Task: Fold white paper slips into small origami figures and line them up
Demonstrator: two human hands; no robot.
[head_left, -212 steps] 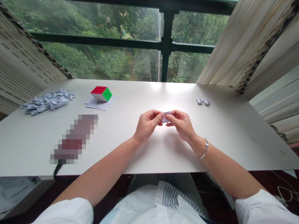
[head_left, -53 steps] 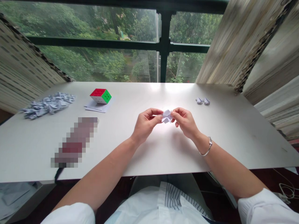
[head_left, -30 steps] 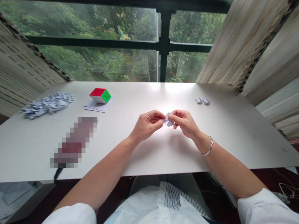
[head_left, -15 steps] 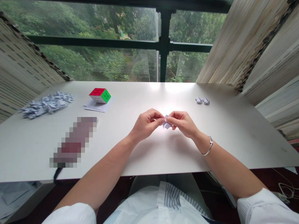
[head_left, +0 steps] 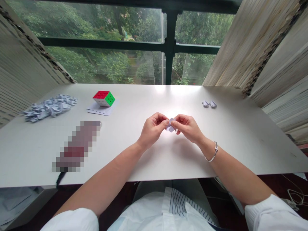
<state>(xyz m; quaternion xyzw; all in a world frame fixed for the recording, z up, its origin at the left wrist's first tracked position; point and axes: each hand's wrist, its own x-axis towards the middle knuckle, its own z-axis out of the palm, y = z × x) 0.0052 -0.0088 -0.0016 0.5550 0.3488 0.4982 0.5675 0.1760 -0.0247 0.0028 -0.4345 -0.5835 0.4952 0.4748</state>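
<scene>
A small folded piece of white paper [head_left: 171, 128] is pinched between both hands, just above the middle of the white table. My left hand [head_left: 154, 130] grips its left side between thumb and fingers. From the right, my right hand [head_left: 189, 127] pinches it with the thumb on top; a silver bracelet circles that wrist. Fingers cover parts of the paper, so its full shape cannot be made out. Two small folded paper pieces [head_left: 209, 104] lie side by side farther back to the right.
At the far left is a heap of folded paper pieces [head_left: 50, 107]. A puzzle cube [head_left: 104, 98] rests on flat paper sheets [head_left: 106, 111]. Nearer stands a blurred-out long object [head_left: 77, 146] with a black strap. The white table [head_left: 231, 134] meets a window and curtains [head_left: 231, 48] behind.
Both hands stay in nearly the same place, still pinching the paper. The left hand's fingers and the paper have shifted very slightly. The whole view has turned a little.
</scene>
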